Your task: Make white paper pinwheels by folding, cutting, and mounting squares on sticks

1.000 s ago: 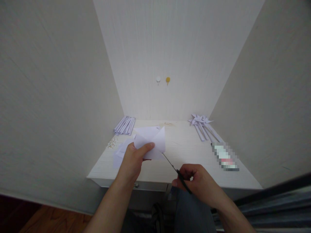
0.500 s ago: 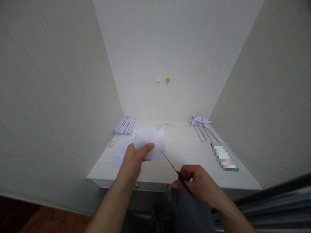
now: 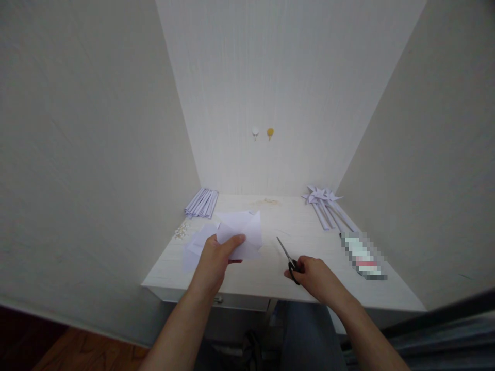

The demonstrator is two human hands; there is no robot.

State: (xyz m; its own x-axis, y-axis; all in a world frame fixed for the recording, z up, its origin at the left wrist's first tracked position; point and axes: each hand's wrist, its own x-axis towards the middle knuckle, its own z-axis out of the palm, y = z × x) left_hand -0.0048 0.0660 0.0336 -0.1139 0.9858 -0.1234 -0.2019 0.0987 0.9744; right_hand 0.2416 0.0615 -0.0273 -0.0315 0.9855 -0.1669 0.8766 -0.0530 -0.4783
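Holding paper (image 3: 250, 226) and scissors (image 3: 290, 259), screen (image 3: 362, 253) pixelated

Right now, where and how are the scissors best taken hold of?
The scissors are probably best gripped by the black handle, from the near right: the slim metal blades point away and leftward, leaving the handle toward the right hand, which holds it.

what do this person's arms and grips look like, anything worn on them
The left forearm and right forearm are bare as far as the picture shows: no sleeves, watch or bracelet, and each narrows towards the wrist. The left grip and right grip are ungloved human hands, with no rings or markings that I can make out.
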